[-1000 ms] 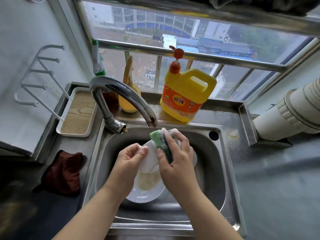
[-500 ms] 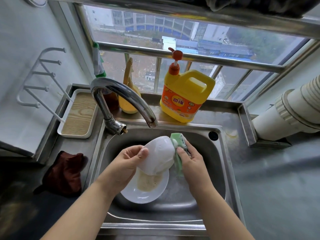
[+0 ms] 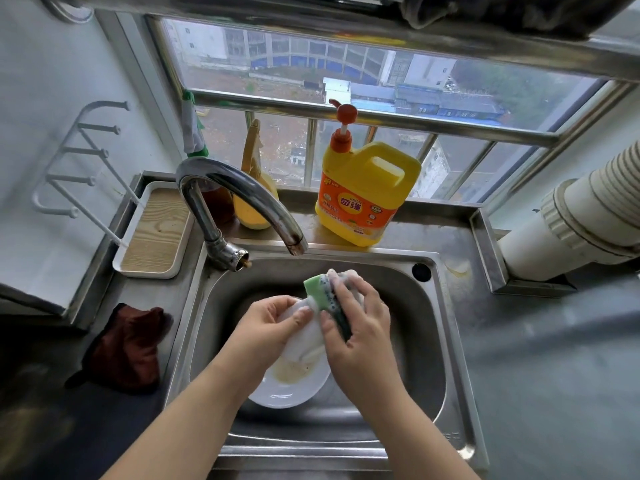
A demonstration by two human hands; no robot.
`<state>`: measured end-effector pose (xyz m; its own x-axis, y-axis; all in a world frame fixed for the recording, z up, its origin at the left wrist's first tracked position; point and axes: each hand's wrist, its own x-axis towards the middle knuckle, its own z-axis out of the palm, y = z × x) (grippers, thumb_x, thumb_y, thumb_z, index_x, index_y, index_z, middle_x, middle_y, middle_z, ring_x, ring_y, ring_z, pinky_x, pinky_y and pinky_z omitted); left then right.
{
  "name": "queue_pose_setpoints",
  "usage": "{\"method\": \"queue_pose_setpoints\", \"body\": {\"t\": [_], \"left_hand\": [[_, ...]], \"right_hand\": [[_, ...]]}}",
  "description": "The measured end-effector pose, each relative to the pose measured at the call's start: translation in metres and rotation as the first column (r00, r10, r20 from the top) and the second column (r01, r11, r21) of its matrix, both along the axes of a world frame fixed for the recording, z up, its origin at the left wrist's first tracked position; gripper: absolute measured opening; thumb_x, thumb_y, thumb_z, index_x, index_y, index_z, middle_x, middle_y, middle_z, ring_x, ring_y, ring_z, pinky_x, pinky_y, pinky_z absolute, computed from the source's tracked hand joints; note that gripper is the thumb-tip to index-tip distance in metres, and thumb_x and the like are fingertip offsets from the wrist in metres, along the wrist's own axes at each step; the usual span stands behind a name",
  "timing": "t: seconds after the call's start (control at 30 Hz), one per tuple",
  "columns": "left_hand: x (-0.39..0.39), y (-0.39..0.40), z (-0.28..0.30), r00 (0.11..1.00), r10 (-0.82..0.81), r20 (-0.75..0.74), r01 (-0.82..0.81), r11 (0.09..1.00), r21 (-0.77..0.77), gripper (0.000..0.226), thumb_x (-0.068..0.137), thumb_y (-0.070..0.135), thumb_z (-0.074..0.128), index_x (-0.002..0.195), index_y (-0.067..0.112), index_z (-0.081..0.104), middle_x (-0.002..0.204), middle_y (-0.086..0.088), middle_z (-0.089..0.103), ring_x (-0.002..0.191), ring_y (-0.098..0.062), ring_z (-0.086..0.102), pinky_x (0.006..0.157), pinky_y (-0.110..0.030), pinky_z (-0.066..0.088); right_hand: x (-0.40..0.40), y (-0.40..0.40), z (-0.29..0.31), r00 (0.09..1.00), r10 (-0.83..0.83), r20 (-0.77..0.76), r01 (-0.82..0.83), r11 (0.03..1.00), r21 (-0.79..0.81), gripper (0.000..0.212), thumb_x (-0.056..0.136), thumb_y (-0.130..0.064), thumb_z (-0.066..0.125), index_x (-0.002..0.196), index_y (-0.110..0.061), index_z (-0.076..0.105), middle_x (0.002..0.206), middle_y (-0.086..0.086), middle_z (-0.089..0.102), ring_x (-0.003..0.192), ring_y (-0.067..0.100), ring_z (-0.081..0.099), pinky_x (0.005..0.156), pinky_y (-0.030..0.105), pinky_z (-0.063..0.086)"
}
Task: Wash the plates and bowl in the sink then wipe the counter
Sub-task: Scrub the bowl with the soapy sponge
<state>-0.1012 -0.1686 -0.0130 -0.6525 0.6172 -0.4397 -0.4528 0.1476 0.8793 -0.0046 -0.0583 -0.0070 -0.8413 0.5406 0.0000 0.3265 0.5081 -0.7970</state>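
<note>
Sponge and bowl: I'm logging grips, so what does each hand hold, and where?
Left hand grips the white bowl by its rim; right hand clasps the green sponge around its middle.

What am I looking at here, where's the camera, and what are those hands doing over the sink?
There is no machine here. A person wears a wide-angle camera on the head, so the picture looks forward and down at their own two bare hands, which is why the edges look curved.

The left hand holds a white bowl over the stainless steel sink. The right hand presses a soapy green sponge against that bowl. Below them, in the basin, lies a white plate with brownish residue.

Behind the curved chrome tap stands a yellow dish soap jug with an orange pump. On the counter to the left lie a dark red cloth and a white tray with a wooden inset. No water is visibly running.
</note>
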Motion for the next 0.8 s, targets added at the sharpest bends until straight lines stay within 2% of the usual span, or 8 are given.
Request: {"method": "queue_pose_setpoints", "body": {"t": [0.13, 0.2, 0.27, 0.4, 0.5, 0.6, 0.7, 0.8], "left_hand": [[0.003, -0.004, 0.000, 0.977, 0.132, 0.166, -0.157, 0.977, 0.148, 0.012, 0.077, 0.017, 0.071, 0.079, 0.006, 0.065, 0.070, -0.010, 0.066, 0.059, -0.017, 0.062, 0.051, -0.026, 0.053], [0.001, -0.002, -0.002, 0.927, 0.212, 0.309, -0.273, 0.946, 0.172, 0.016, 0.078, 0.016, 0.070, 0.085, 0.005, 0.062, 0.075, -0.010, 0.067, 0.065, -0.018, 0.064, 0.054, -0.029, 0.056], [0.001, 0.002, -0.003, 0.885, 0.240, 0.398, -0.314, 0.941, 0.130, 0.018, 0.085, 0.022, 0.058, 0.093, 0.005, 0.061, 0.086, -0.013, 0.068, 0.077, -0.023, 0.064, 0.063, -0.035, 0.058], [0.004, 0.006, -0.004, 0.872, 0.242, 0.426, -0.280, 0.960, 0.029, 0.022, 0.098, 0.020, 0.047, 0.100, 0.005, 0.063, 0.086, -0.012, 0.069, 0.077, -0.026, 0.064, 0.060, -0.039, 0.057], [0.005, 0.008, -0.006, 0.888, 0.246, 0.389, -0.265, 0.964, -0.005, 0.022, 0.097, 0.017, 0.048, 0.094, 0.005, 0.065, 0.075, -0.009, 0.072, 0.065, -0.021, 0.067, 0.062, -0.035, 0.057], [0.004, 0.012, -0.008, 0.870, 0.297, 0.394, -0.310, 0.950, -0.033, 0.022, 0.098, 0.013, 0.046, 0.087, 0.004, 0.063, 0.065, -0.009, 0.070, 0.054, -0.017, 0.066, 0.052, -0.028, 0.056], [0.003, 0.013, -0.010, 0.831, 0.374, 0.411, -0.372, 0.924, -0.088, 0.021, 0.099, 0.015, 0.046, 0.092, 0.004, 0.061, 0.073, -0.014, 0.068, 0.058, -0.021, 0.065, 0.049, -0.028, 0.056], [0.004, 0.010, -0.012, 0.809, 0.425, 0.405, -0.407, 0.903, -0.136, 0.019, 0.100, 0.017, 0.047, 0.086, 0.010, 0.059, 0.078, -0.010, 0.063, 0.068, -0.024, 0.059, 0.060, -0.038, 0.054]], "right_hand": [[-0.005, 0.018, -0.009, 0.991, -0.130, 0.034, 0.134, 0.962, -0.239, 0.047, 0.096, -0.026, 0.053, 0.137, -0.042, 0.037, 0.133, -0.016, 0.037, 0.125, 0.006, 0.035, 0.111, 0.032, 0.031], [-0.003, 0.024, -0.013, 0.983, -0.164, 0.085, 0.183, 0.922, -0.342, 0.046, 0.097, -0.026, 0.051, 0.140, -0.034, 0.040, 0.129, -0.011, 0.044, 0.121, 0.007, 0.043, 0.110, 0.036, 0.036], [0.001, 0.023, -0.018, 0.975, -0.196, 0.106, 0.222, 0.898, -0.379, 0.045, 0.097, -0.026, 0.050, 0.141, -0.031, 0.041, 0.130, -0.009, 0.046, 0.122, 0.008, 0.045, 0.108, 0.031, 0.037], [0.007, 0.017, -0.016, 0.977, -0.208, 0.046, 0.213, 0.952, -0.220, 0.048, 0.095, -0.020, 0.054, 0.141, -0.026, 0.042, 0.137, -0.009, 0.039, 0.127, 0.007, 0.036, 0.110, 0.025, 0.029], [0.006, 0.010, -0.013, 0.996, -0.085, -0.022, 0.084, 0.995, -0.046, 0.048, 0.093, -0.026, 0.057, 0.136, -0.038, 0.039, 0.136, -0.017, 0.035, 0.125, 0.003, 0.030, 0.108, 0.020, 0.024], [0.012, -0.003, -0.015, 0.995, 0.045, -0.089, -0.037, 0.995, 0.090, 0.050, 0.087, -0.032, 0.058, 0.135, -0.037, 0.047, 0.139, -0.016, 0.036, 0.125, 0.003, 0.031, 0.106, 0.013, 0.023], [0.026, -0.010, -0.030, 0.985, 0.088, -0.149, -0.071, 0.991, 0.112, 0.053, 0.080, -0.020, 0.066, 0.129, -0.037, 0.055, 0.140, -0.014, 0.039, 0.127, 0.005, 0.038, 0.106, 0.014, 0.030], [0.043, -0.005, -0.045, 0.989, 0.021, -0.144, -0.017, 0.999, 0.029, 0.053, 0.073, -0.011, 0.071, 0.119, -0.034, 0.056, 0.134, -0.020, 0.040, 0.124, 0.006, 0.043, 0.104, 0.024, 0.039]]}}
